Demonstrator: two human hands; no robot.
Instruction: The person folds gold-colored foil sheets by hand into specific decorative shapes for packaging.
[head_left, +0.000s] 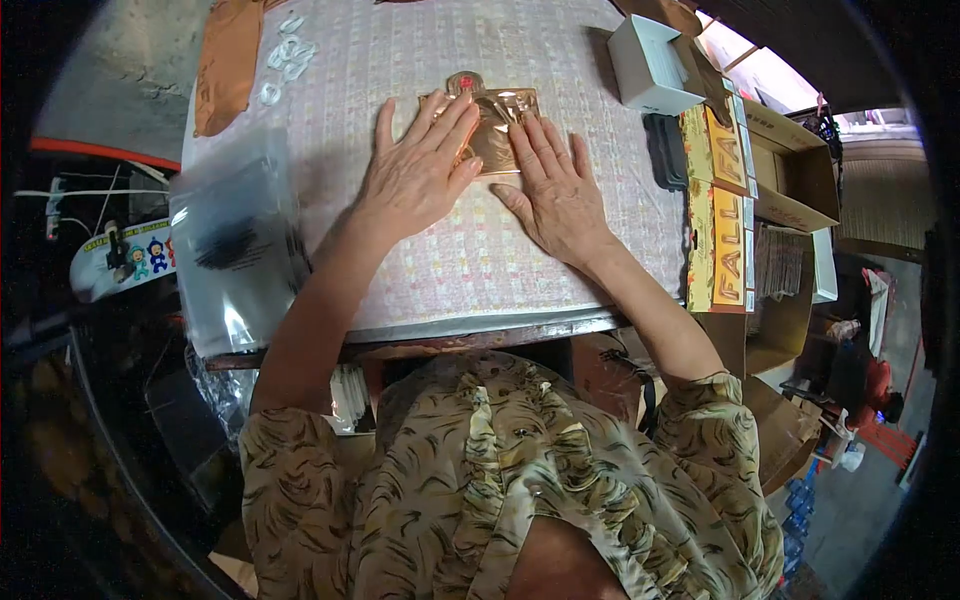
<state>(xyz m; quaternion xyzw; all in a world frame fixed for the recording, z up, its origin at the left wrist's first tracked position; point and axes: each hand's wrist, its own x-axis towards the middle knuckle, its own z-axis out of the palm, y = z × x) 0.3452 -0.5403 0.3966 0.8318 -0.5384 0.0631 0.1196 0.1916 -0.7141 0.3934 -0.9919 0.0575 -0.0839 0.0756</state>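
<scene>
A shiny copper-coloured packet lies flat on the checked tablecloth, with a rounded tab and a red mark at its top edge. My left hand rests flat on the packet's left part, fingers extended and hiding some of it. On the packet's right edge lie the fingertips of my right hand, its fingers spread and its thumb pointing left on the cloth. Neither hand grips anything. What is inside the packet cannot be made out.
Clear plastic bags lie at the table's left edge. Brown fabric and white rings are at the upper left. On the right stand a white box, a black object, orange-yellow printed boxes and open cardboard boxes.
</scene>
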